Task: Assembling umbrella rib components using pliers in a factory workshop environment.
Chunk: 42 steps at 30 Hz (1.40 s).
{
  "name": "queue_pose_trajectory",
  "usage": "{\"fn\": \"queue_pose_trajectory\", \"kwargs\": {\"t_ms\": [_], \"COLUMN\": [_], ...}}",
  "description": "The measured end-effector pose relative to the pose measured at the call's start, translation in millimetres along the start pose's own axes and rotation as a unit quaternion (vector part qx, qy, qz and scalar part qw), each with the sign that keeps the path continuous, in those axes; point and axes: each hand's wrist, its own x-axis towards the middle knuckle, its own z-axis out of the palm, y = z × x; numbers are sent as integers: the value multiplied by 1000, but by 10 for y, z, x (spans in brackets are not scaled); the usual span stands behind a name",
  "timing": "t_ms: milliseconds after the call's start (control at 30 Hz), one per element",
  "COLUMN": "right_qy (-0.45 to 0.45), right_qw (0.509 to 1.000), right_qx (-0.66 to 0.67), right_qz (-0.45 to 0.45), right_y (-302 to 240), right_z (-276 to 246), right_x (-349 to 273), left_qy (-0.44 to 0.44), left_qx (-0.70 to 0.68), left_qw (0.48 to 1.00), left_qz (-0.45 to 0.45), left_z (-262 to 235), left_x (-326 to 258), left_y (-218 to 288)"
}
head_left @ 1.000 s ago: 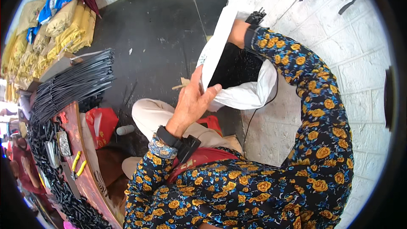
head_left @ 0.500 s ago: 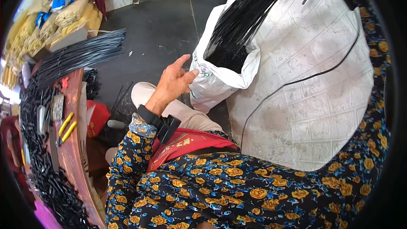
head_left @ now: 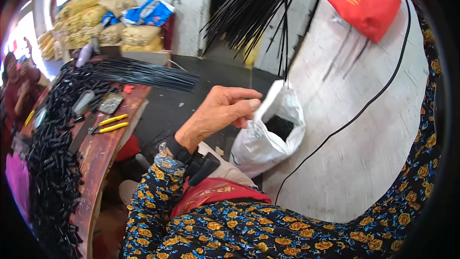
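My left hand (head_left: 218, 114) reaches past the near side of a white woven sack (head_left: 247, 156), thumb and fingers stretched out and apart, holding nothing. A dark wristband with a black device sits on that wrist. Inside the sack lies a mass of black material (head_left: 280, 127). Above the sack a bundle of thin black strands (head_left: 256, 12) hangs from the top edge, a few strands trailing down to the sack's rim. My right sleeve (head_left: 421, 129) runs up the right rim of the view. The right hand is out of view, so what it holds cannot be seen.
At left a wooden bench (head_left: 103, 163) bears a heap of short black pieces (head_left: 55, 163), yellow-handled pliers (head_left: 111, 123) and another strand bundle (head_left: 148, 76). A red bag (head_left: 362, 2) hangs by the pale wall, near a black cable (head_left: 347, 120). Stuffed sacks (head_left: 139, 37) and a person (head_left: 21, 84) are farther off.
The view has swung up and left. The strand bundle has risen out of the sack's mouth. My left hand has come closer to the sack's rim, and the red bag is now visible.
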Motion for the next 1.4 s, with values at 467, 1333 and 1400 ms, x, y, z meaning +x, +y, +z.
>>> {"fn": "queue_pose_trajectory", "kwargs": {"t_ms": [467,1333,1400], "right_qy": [51,257,279], "right_qw": [848,733,705], "right_qx": [444,550,579], "right_qz": [-285,-306,-300], "right_y": [-883,-2737,-3109], "right_z": [-747,214,436], "right_x": [364,2042,2346], "left_qy": [98,401,418], "left_qx": [-338,-371,-378], "left_qw": [876,731,734], "left_qz": [331,409,380], "left_z": [-675,-3169,-3411], "left_x": [-546,-1025,-912], "left_y": [-131,580,428]}}
